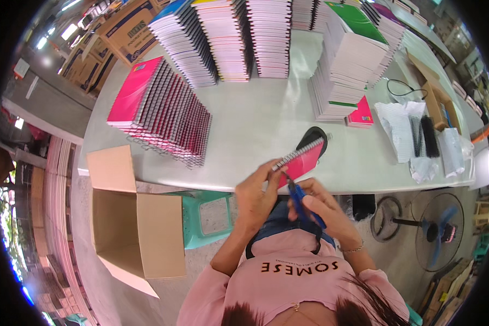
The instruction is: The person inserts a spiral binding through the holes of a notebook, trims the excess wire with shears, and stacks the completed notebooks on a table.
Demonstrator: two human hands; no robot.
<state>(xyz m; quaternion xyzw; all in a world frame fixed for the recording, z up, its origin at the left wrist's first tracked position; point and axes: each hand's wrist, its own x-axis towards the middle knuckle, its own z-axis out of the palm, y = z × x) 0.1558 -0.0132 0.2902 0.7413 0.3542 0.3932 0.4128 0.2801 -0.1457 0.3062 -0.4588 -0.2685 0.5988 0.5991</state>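
Over near edge of table | pink spiral notebook, long axis near-left to far-right, coil far-left | left hand pinches near end | right hand curled round blue-handled pliers, tips by coil

At 8 o'clock from centre of view, an open cardboard box is seen, flaps spread; at 7, a teal plastic stool, partly covered by it. At 4, a caged fan with blue blades; below it, wooden boards are stacked. At 2, a small opened carton is set on the worktop, a dark cable looped nearby. Between 10 and 11, larger cartons are piled.
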